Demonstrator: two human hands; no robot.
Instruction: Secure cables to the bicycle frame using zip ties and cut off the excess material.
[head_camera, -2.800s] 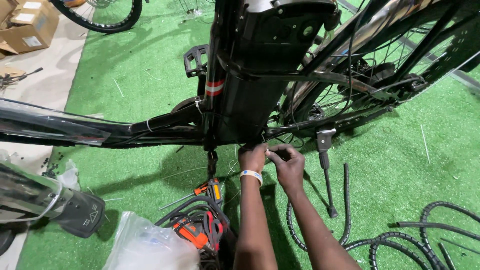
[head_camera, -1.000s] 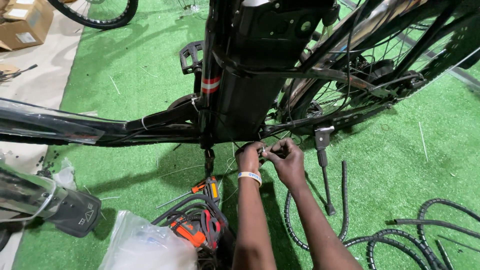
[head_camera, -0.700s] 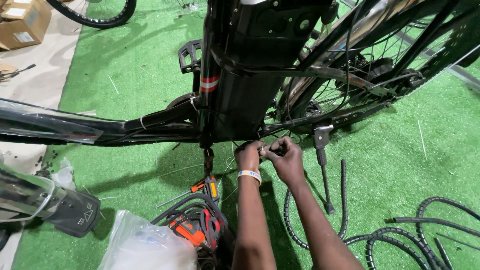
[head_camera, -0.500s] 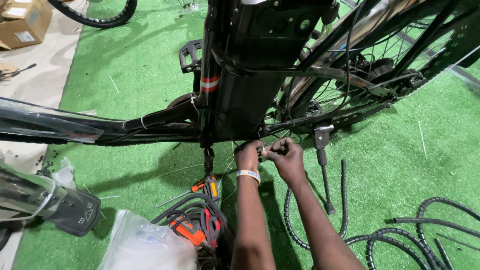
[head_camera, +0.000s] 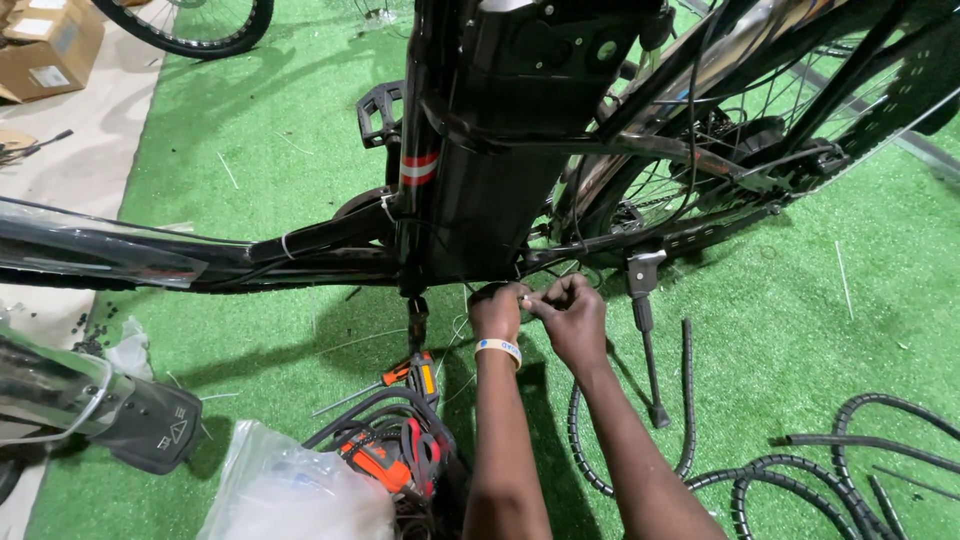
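Barely shifted, our left hand and right hand keep pinching a small white tie under the black bicycle frame, fingers clenched.

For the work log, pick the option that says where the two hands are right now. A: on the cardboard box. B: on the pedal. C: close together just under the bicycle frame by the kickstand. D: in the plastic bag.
C: the left hand and right hand meet fingertip to fingertip just below the black bicycle frame, left of the kickstand, away from the pedal, bag and box.
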